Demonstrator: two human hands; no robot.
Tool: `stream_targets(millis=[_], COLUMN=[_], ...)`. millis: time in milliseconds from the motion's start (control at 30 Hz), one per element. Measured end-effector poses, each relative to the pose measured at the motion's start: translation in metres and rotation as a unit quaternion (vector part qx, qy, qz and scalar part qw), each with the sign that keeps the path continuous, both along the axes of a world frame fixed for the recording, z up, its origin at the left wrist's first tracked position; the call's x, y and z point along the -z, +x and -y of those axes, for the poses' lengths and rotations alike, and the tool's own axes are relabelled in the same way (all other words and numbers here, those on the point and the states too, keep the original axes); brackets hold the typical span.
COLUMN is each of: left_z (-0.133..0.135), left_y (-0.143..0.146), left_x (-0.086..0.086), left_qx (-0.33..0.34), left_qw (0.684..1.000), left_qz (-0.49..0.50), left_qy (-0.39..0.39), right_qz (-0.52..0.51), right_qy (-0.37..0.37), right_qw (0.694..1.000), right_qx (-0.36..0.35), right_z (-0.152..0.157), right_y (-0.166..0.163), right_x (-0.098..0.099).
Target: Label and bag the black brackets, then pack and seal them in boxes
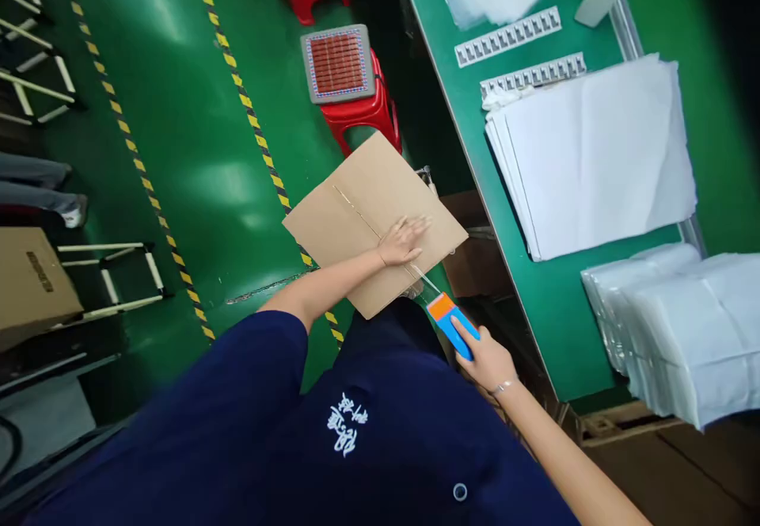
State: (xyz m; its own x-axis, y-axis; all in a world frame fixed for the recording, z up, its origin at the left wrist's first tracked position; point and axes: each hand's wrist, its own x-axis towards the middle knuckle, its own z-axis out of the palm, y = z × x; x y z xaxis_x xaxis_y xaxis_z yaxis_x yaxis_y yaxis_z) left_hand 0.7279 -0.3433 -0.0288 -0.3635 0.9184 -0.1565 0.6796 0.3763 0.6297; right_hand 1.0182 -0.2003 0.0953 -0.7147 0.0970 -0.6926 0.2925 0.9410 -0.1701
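Note:
A brown cardboard box (371,193) is in front of me, with a seam line running across its top. My left hand (404,241) lies flat on it beside the seam, fingers stretched out. In my right hand (488,361) is a blue and orange tape dispenser (450,324), its orange end toward the box's near right edge. A thin pale strip, which looks like clear tape, spans from that end to the seam. My right fingers wrap round the blue body. What supports the box is mostly hidden beneath it.
On the right, a green table (552,328) bears a stack of white sheets (594,161), clear plastic bags (682,328) and slotted strips (507,36). A red stool (362,114) with a cushion (338,62) stands beyond the box. Another person's legs (36,181) show at far left.

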Motion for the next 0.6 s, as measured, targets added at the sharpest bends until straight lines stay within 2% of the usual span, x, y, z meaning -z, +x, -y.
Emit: stream_targets(millis=[67, 133, 200, 267, 333, 433, 500, 600], left_z=[0.002, 0.002, -0.002, -0.006, -0.009, -0.012, -0.012, -0.015], left_y=[-0.005, -0.01, -0.013, -0.011, -0.005, 0.017, 0.034, 0.057], left_x=[0.003, 0.003, 0.001, -0.001, -0.003, -0.001, 0.005, 0.022], left_qx=[0.141, 0.302, 0.435, 0.512, 0.544, 0.522, 0.487, 0.461], left_qw=[0.99, 0.951, 0.893, 0.849, 0.829, 0.831, 0.834, 0.827], left_qz=[0.026, 0.07, 0.114, 0.134, 0.121, 0.053, 0.003, -0.043], left_qy=[0.002, 0.007, 0.012, -0.001, -0.047, -0.185, -0.26, -0.32], right_qz=[0.013, 0.026, 0.044, 0.058, 0.061, 0.04, 0.021, 0.001], right_qy=[0.003, 0.005, 0.0, -0.017, -0.052, -0.093, -0.112, -0.141], right_qw=[1.0, 0.999, 0.998, 0.997, 0.996, 0.989, 0.983, 0.969], right_qx=[0.017, 0.029, 0.035, 0.038, 0.051, 0.104, 0.144, 0.203], right_z=[-0.018, -0.029, -0.033, -0.032, -0.03, -0.026, -0.02, -0.005], right_y=[0.057, 0.098, 0.114, 0.101, 0.071, 0.019, -0.008, -0.041], right_x=[-0.006, -0.004, 0.011, 0.036, 0.067, 0.11, 0.131, 0.151])
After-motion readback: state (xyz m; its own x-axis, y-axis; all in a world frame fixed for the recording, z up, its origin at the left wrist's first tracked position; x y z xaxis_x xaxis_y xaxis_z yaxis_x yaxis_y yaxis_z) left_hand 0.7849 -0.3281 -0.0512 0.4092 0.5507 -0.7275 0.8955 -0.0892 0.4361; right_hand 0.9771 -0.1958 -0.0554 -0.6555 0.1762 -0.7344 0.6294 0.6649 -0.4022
